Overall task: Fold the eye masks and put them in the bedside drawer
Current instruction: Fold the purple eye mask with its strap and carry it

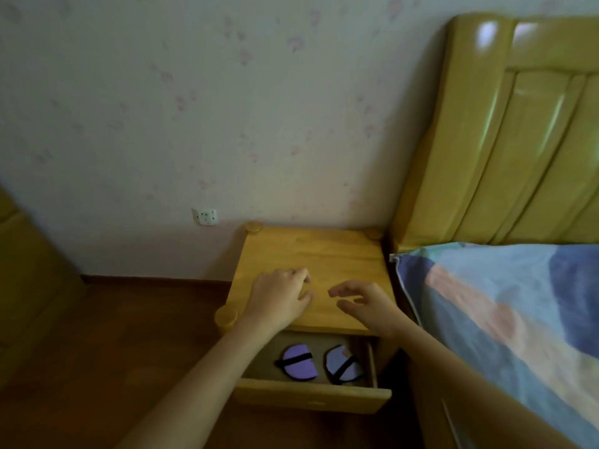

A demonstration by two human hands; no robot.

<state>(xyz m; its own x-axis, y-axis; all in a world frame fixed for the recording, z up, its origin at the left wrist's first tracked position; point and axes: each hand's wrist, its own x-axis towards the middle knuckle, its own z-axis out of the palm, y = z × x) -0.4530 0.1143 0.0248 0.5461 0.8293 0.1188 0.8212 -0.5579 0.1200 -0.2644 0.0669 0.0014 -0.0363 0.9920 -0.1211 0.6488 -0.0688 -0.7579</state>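
Hands (282, 296) above nightstand, masks (296, 362) below in drawer (311, 396)

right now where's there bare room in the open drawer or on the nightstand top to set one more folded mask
The nightstand top is bare behind the left hand and right hand, back to the wall. In the drawer, the left eye mask and right eye mask fill the visible middle; only a narrow strip shows between them. The left corner is hidden under the forearm.
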